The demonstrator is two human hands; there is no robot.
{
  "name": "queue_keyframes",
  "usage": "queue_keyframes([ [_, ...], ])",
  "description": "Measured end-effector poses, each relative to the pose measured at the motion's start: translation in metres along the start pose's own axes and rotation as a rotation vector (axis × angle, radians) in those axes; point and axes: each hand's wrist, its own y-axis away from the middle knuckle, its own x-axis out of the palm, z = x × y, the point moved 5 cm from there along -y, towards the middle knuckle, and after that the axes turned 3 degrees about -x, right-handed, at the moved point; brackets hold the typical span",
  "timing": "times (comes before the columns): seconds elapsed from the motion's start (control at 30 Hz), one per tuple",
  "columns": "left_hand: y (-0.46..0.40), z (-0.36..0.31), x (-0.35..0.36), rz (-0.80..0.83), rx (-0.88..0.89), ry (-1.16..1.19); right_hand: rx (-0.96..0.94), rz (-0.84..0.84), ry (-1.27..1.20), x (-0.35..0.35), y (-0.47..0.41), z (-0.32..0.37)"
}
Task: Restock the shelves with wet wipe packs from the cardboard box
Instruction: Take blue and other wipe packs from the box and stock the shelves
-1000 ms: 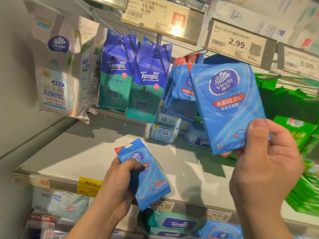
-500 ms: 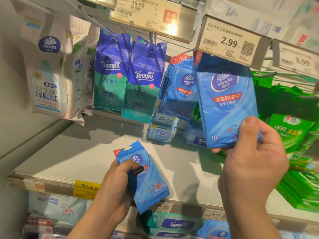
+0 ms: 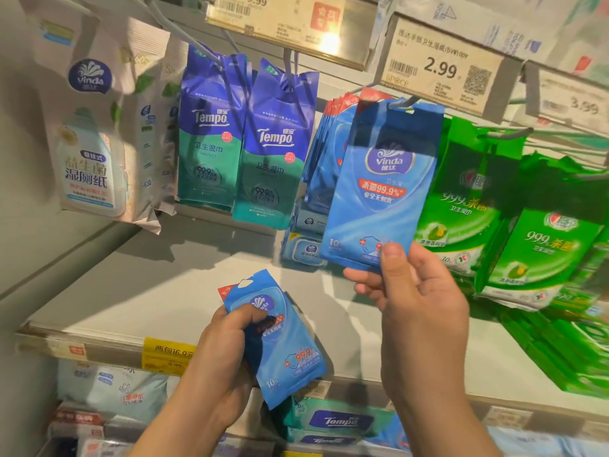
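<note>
My right hand (image 3: 418,311) pinches the bottom edge of a blue Vinda wet wipe pack (image 3: 382,189), held upright with its hang hole up at the metal peg (image 3: 403,102) under the 2.99 price tag (image 3: 441,69). Behind it a row of the same blue packs (image 3: 324,153) hangs on that peg. My left hand (image 3: 227,361) grips a small stack of blue Vinda packs (image 3: 283,341) low over the white shelf (image 3: 131,291), tilted to the left. The cardboard box is out of view.
Purple-green Tempo packs (image 3: 244,143) hang left of the blue row, white Vinda bags (image 3: 95,127) further left. Green wipe packs (image 3: 514,209) hang and lie at the right. Small blue tubs (image 3: 304,249) sit on the shelf's back. More packs fill the shelf below (image 3: 339,422).
My right hand has lifted the blue pack up and left, bringing its hang hole to the peg below the 2.99 tag. My left hand with its packs stayed about where it was.
</note>
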Motion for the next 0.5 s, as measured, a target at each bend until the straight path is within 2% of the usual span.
queue_keyframes([
  [0.2, 0.001, 0.001, -0.004, -0.025, -0.01, 0.038, 0.125, 0.115, -0.028, 0.014, -0.002, -0.017],
  [0.5, 0.001, 0.0, -0.005, -0.037, -0.028, 0.036, 0.24, 0.03, -0.101, 0.026, -0.018, -0.025],
])
